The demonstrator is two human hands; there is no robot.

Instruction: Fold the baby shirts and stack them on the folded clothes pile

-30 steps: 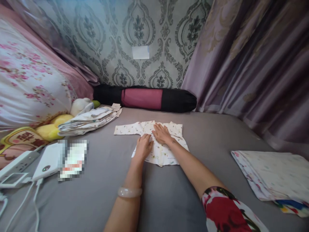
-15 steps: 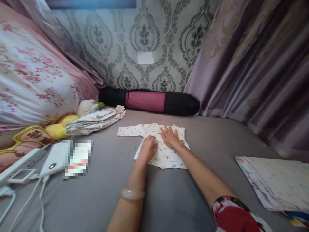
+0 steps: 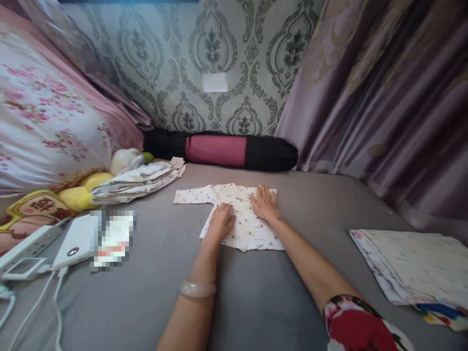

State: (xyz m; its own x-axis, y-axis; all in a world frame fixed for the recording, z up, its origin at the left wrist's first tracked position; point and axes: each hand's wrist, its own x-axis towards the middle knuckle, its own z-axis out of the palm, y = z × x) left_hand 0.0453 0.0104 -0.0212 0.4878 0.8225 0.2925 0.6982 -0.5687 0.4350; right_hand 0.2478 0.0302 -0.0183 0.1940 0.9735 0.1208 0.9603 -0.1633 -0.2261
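Observation:
A small white printed baby shirt [image 3: 241, 229] lies flat on the grey bed sheet [image 3: 256, 292], one sleeve stretched out to the left. My left hand [image 3: 220, 223] rests palm down on the shirt's left half, fingers together and flat. My right hand [image 3: 263, 203] lies flat on the shirt's upper right part, fingers spread. Neither hand grips the cloth. A pale bangle [image 3: 197, 289] sits on my left wrist.
A pile of folded clothes [image 3: 137, 180] lies at the left by yellow and white soft toys [image 3: 86, 192]. A power bank [image 3: 73, 243], power strip [image 3: 27, 248] and cables lie at the near left. Folded printed cloths [image 3: 409, 265] lie at the right. A black-and-maroon roll [image 3: 223, 151] rests against the wall.
My right hand has slid to the right across the shirt, from its middle toward its right edge. My left hand has stayed on the left half.

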